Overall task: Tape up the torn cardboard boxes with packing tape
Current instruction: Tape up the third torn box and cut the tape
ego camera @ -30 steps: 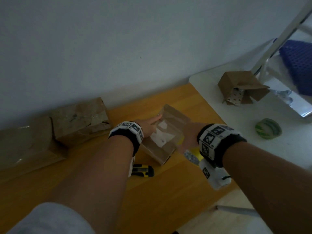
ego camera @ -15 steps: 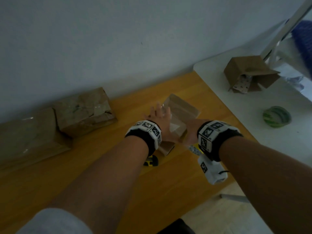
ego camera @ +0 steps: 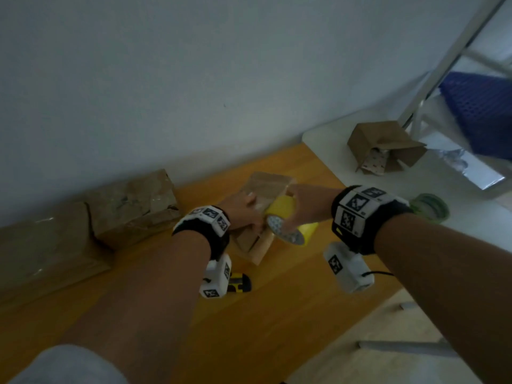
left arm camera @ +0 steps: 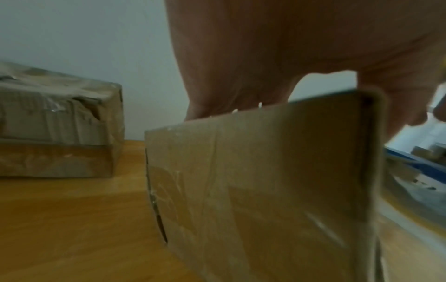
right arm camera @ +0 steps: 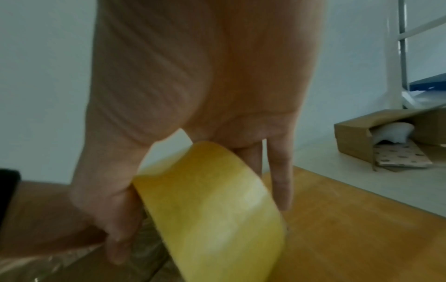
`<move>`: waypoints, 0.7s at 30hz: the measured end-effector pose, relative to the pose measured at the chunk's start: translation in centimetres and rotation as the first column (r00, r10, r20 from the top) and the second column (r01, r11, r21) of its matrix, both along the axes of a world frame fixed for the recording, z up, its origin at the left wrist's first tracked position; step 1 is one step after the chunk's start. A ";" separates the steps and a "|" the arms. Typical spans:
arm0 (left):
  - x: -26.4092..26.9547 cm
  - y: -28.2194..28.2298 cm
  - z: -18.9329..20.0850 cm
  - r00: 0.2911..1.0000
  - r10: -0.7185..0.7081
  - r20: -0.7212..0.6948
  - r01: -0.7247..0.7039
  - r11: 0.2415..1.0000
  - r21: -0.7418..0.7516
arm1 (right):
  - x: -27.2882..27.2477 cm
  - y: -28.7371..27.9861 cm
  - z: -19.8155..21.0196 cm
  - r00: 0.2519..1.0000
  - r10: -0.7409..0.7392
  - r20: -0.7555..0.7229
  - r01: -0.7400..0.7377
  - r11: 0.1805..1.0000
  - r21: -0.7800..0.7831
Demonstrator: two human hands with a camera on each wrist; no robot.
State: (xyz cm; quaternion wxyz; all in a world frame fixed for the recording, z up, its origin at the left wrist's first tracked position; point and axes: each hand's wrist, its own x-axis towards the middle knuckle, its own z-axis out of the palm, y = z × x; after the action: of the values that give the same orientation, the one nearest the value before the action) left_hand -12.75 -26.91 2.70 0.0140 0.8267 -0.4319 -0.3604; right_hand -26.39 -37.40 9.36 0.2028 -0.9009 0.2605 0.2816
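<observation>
Right hand (ego camera: 300, 206) now grips my yellow tape roll (ego camera: 288, 221), lifted into view since earlier; left hand (ego camera: 241, 214) presses small box (ego camera: 260, 214). I count four boxes, two rolls.

A small brown cardboard box (ego camera: 266, 189) (partly taped) on the wooden table beside a yellow tape roll (ego camera: 288, 217).

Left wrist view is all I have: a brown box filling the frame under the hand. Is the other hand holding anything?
Observer: Yes, the right hand grips a yellow tape roll over that small box.
Reviewer: Any other tape around?
Observer: A green roll lies on the white table to the right.
Reviewer: More boxes waiting?
Observer: One open box lies on its side on that white table, flaps apart.
</observation>
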 end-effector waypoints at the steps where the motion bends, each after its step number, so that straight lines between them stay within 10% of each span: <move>1: 0.3 0.2 0.7 0.999 0.042 -0.028 -0.043 0.998 -0.043 | 0.5 0.1 0.7 0.997 -0.014 0.081 0.014 1.000 0.002; 14: 3.3 3.3 0.8 0.947 0.245 0.210 -0.207 0.960 -0.187 | 6.1 2.2 -2.0 0.750 -0.137 0.647 0.096 0.990 0.099; 17: 2.7 3.6 -1.2 0.893 0.154 0.424 -0.133 0.988 -0.078 | 7.0 2.2 -2.1 0.768 -0.108 0.631 0.063 0.994 0.093; 21: 3.0 2.5 -1.2 0.944 0.111 0.310 -0.103 0.994 -0.040 | 7.7 1.7 -0.9 0.845 -0.060 0.532 0.045 0.998 0.042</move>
State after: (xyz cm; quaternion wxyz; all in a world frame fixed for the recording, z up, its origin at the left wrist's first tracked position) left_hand -9.75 -24.46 1.54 -0.0251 0.8952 -0.3873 -0.2189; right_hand -18.73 -35.70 8.42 0.2872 -0.9333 0.2147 0.0187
